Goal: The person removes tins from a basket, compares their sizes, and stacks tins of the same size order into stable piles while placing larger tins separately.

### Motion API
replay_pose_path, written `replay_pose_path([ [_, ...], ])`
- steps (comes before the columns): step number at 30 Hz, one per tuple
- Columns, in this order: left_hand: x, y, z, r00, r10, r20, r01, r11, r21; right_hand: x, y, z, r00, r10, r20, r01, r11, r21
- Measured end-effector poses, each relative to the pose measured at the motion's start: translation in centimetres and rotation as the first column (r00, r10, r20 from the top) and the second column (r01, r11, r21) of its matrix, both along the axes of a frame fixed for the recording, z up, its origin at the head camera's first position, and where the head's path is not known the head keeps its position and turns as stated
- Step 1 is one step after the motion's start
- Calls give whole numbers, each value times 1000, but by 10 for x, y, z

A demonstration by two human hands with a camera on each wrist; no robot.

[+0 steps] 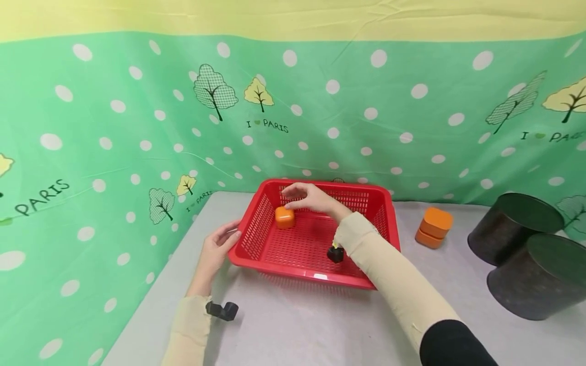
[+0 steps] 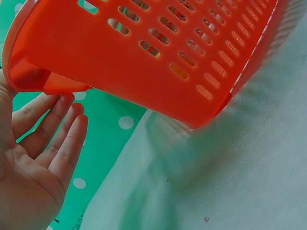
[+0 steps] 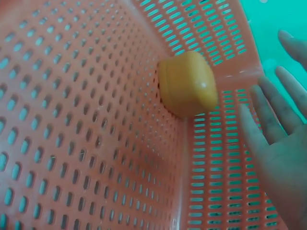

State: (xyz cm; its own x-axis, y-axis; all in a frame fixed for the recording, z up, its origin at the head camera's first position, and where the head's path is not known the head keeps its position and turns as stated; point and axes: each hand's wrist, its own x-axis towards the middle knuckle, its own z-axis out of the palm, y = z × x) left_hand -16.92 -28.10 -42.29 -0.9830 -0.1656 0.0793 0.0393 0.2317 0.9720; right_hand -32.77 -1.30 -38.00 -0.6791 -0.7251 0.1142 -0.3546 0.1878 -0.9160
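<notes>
A red plastic basket with slotted walls stands on the table. Inside, near its far left corner, lies a small orange rounded box, also visible in the right wrist view as a box against the slotted wall. My right hand hovers over the basket just above and beside that box. In the right wrist view its fingers are spread and apart from the box, holding nothing. My left hand is at the basket's left rim. Its relaxed fingers reach under the rim in the left wrist view; the thumb is mostly hidden there.
Right of the basket sits an orange box with a seam around its middle. Two dark cylindrical containers stand farther right on the pale table. A green dotted curtain hangs behind and along the left side.
</notes>
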Motion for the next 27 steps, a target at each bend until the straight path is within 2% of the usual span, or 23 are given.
replay_pose_path([
  [9, 0, 0, 0, 1000, 9, -1, -9, 1000, 7, -6, -11, -9, 996, 78, 32, -81, 990, 115],
  [17, -1, 1, -1, 1000, 8, -16, -7, 1000, 22, -12, -18, -19, 996, 80, 44, -86, 983, 161],
  [23, -1, 1, -1, 1000, 11, -3, -11, 999, 30, -9, -22, -22, 993, 85, 87, -100, 976, 193],
  [27, -1, 0, -1, 1000, 9, 1, -9, 999, 34, -9, -25, -24, 992, 105, 73, -120, 966, 230],
])
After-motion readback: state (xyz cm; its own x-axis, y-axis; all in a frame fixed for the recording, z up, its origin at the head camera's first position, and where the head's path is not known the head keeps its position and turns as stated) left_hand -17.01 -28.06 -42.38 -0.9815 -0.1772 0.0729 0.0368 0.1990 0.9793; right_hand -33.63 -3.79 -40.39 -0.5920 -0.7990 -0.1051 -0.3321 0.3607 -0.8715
